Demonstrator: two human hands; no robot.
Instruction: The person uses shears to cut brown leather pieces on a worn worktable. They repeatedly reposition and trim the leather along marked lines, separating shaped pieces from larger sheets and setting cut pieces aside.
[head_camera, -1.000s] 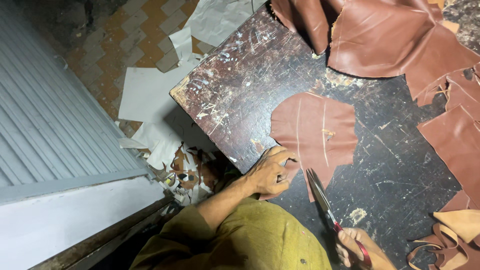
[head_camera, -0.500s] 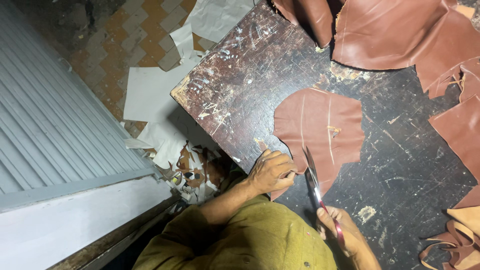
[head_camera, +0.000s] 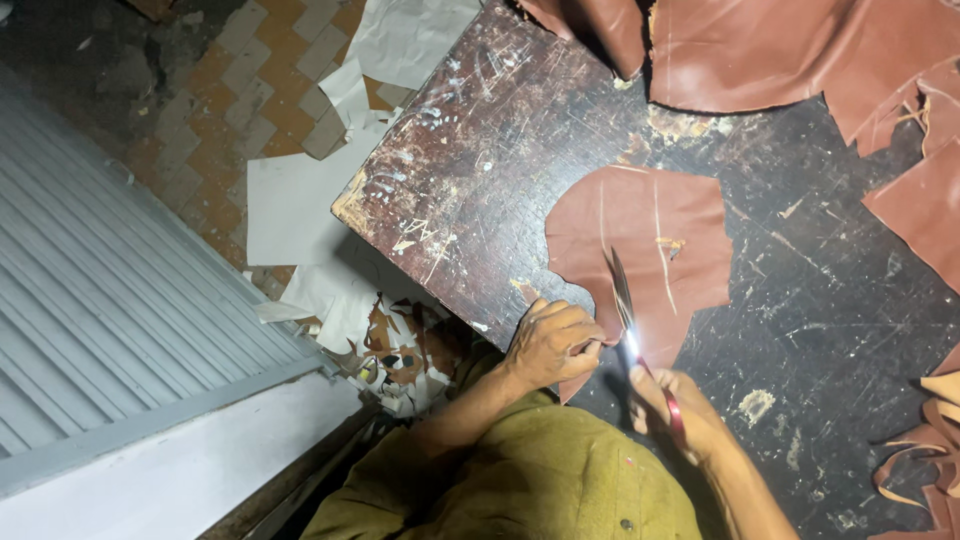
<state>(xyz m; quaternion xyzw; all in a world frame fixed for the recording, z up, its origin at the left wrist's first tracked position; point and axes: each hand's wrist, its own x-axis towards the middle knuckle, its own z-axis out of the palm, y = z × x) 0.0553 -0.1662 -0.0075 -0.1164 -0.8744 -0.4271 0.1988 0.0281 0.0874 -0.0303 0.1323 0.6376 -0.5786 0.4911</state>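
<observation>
— Where is your leather piece (head_camera: 650, 240) lying relative to your hands?

— It is lying flat on the dark, scratched desk (head_camera: 480, 150), a little in from the near edge, spreading away from you. Your left hand (head_camera: 552, 342) is pressing down on its near left corner, fingers curled over the edge, so that hand is touching it. Your right hand (head_camera: 680, 415) is sitting just beside the near edge, closed around the red handles of the scissors (head_camera: 640, 335).

— And which way are the blades pointing?

— They are running up and slightly left from your right hand, away from you, and the long axis is crossing the near part of the piece; the tip is resting over the leather just right of your left hand. How far the blades are parted I cannot tell, since glare is hiding the pivot.

— How is the piece looking?

— Reddish brown and smooth, with a straight far edge, a scooped curve on its left side, and pale scratch lines. More brown leather sheets (head_camera: 800, 50) are lying along the far and right edges, well apart from it
</observation>
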